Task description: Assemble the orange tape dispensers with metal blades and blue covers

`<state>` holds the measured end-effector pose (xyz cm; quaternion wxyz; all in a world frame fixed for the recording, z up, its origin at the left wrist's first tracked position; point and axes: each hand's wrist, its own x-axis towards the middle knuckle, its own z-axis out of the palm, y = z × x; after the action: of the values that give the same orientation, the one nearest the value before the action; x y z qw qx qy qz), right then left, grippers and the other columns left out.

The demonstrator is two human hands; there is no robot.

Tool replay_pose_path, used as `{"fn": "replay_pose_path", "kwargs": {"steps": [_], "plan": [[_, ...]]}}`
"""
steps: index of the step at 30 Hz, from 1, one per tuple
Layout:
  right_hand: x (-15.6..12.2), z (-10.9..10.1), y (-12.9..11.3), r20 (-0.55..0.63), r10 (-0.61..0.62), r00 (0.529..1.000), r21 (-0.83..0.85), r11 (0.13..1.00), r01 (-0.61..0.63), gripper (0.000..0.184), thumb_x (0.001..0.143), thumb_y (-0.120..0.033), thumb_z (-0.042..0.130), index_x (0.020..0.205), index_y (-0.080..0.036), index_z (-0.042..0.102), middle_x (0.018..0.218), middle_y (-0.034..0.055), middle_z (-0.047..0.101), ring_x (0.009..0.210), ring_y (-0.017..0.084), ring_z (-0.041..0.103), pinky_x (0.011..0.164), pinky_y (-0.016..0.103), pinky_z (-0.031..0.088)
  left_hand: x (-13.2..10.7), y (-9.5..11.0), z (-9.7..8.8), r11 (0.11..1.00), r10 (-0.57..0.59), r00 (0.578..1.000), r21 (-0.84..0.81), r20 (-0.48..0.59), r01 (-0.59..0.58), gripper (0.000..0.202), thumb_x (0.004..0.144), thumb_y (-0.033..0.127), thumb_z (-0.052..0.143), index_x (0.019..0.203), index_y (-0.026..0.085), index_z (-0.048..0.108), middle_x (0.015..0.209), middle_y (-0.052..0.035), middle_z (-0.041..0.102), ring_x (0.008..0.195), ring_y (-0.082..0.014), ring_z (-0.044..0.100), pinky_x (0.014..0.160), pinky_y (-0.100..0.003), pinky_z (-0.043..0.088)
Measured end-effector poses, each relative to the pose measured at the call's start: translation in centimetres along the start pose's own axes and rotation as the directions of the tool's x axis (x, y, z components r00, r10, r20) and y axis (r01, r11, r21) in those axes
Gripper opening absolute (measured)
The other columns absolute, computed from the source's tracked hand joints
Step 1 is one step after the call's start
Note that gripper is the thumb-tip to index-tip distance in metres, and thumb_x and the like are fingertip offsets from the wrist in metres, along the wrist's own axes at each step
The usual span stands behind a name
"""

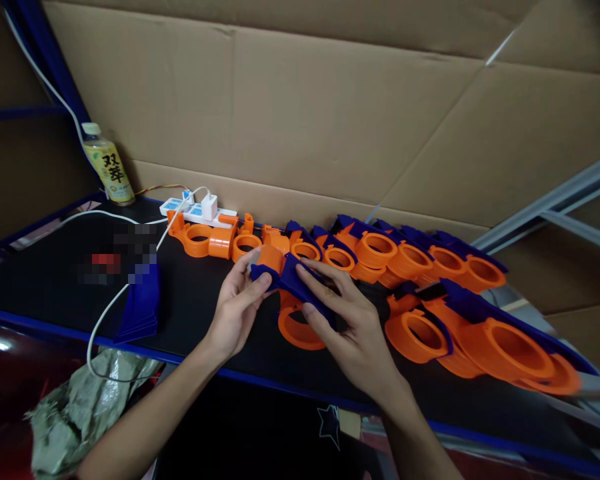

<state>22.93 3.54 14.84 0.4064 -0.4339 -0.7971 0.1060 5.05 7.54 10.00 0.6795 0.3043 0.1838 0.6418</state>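
An orange and blue plastic tape dispenser (300,327) is held between both hands over the black tabletop, its orange ring hanging downward. My left hand (235,310) grips its left end, thumb pressed on the blue edge beside an orange block. My right hand (353,317) holds the blue plate (305,283) of the same piece, fingers on top and thumb along the lower side. Parts of the dispenser are hidden behind the fingers. Just behind my hands stand several orange rings (247,247) without visible blue plates.
Several orange and blue dispensers (415,260) line the back and right (515,347). A stack of blue plates (139,300) lies left, near a pixelated patch. A power strip (195,212), white cable (103,320) and yellow-labelled bottle (109,165) are farther back. Cardboard (300,113) walls the rear.
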Motion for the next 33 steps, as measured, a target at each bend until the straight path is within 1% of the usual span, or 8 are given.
{"fn": "replay_pose_path", "kwargs": {"steps": [3,6,9,14,17,24,28,33], "plan": [[-0.1,-0.2,0.2,0.005,0.018,1.0,0.022,1.0,-0.019,0.047,0.098,-0.024,0.06,0.144,-0.035,0.057,0.149,0.0026,0.055,0.137,0.023,0.051,0.119,0.046,0.04,-0.1,0.4,0.1,0.999,0.03,1.0,0.018,0.008,-0.03,0.043,0.079,0.026,0.081,0.12,0.026,0.067,0.119,-0.0049,0.07,0.107,-0.0219,0.066,0.092,-0.037,0.053],[-0.3,-0.3,0.2,0.017,0.026,1.0,0.051,0.998,-0.027,0.047,0.098,-0.025,0.059,0.143,-0.037,0.057,0.147,0.0018,0.056,0.136,0.023,0.053,0.118,0.046,0.041,-0.2,0.7,0.2,0.996,0.065,0.998,0.053,0.023,-0.066,0.043,0.077,0.025,0.083,0.117,0.025,0.069,0.122,-0.0044,0.069,0.108,-0.0196,0.065,0.094,-0.033,0.052],[-0.5,-0.3,0.4,0.012,0.024,1.0,0.063,0.998,-0.025,0.048,0.098,-0.024,0.059,0.144,-0.037,0.056,0.147,0.0019,0.056,0.136,0.023,0.053,0.117,0.044,0.042,-0.4,0.8,0.4,0.996,0.06,0.998,0.068,0.034,-0.062,0.042,0.077,0.025,0.083,0.116,0.026,0.069,0.123,-0.004,0.068,0.105,-0.0186,0.065,0.093,-0.033,0.052],[-0.6,0.0,0.8,-0.049,-0.034,0.998,0.041,0.999,0.036,0.05,0.097,-0.021,0.06,0.145,-0.035,0.056,0.148,0.0035,0.055,0.135,0.023,0.053,0.117,0.045,0.043,-0.5,0.5,0.7,0.995,0.079,0.997,0.067,0.01,-0.08,0.042,0.076,0.025,0.084,0.114,0.026,0.069,0.122,-0.004,0.068,0.108,-0.0202,0.064,0.1,-0.038,0.05],[-0.4,0.2,0.8,-0.049,-0.049,0.998,0.022,0.998,0.05,0.051,0.096,-0.021,0.061,0.145,-0.035,0.056,0.148,0.0037,0.055,0.136,0.024,0.053,0.116,0.045,0.043,-0.4,0.4,0.7,0.996,0.065,0.998,0.059,0.009,-0.065,0.043,0.074,0.022,0.084,0.114,0.027,0.069,0.118,-0.0033,0.068,0.108,-0.0191,0.063,0.102,-0.037,0.049],[-0.5,0.0,0.7,-0.039,-0.004,0.999,0.044,0.999,0.006,0.049,0.096,-0.022,0.061,0.144,-0.035,0.057,0.146,0.003,0.057,0.135,0.023,0.054,0.117,0.044,0.043,-0.5,0.2,0.6,0.999,0.019,0.999,0.032,0.033,-0.021,0.043,0.074,0.023,0.084,0.114,0.027,0.07,0.12,-0.0032,0.068,0.108,-0.0192,0.063,0.097,-0.034,0.05],[-0.8,-0.2,0.9,-0.032,0.02,0.999,0.072,0.997,-0.018,0.048,0.096,-0.023,0.061,0.142,-0.036,0.059,0.146,0.0028,0.057,0.135,0.024,0.054,0.117,0.045,0.042,-0.6,0.0,0.7,0.998,0.044,0.998,0.046,0.044,-0.046,0.042,0.075,0.023,0.084,0.114,0.027,0.07,0.118,-0.0039,0.067,0.106,-0.0189,0.062,0.094,-0.033,0.051],[-1.0,-0.4,0.9,-0.036,0.052,0.998,0.113,0.992,-0.047,0.046,0.096,-0.023,0.061,0.14,-0.035,0.061,0.145,0.003,0.059,0.133,0.023,0.055,0.117,0.045,0.041,-0.7,-0.3,0.6,0.992,0.07,0.994,0.101,0.083,-0.078,0.047,0.076,0.025,0.084,0.119,0.029,0.066,0.118,-0.0032,0.065,0.106,-0.0176,0.063,0.096,-0.032,0.051]]}}
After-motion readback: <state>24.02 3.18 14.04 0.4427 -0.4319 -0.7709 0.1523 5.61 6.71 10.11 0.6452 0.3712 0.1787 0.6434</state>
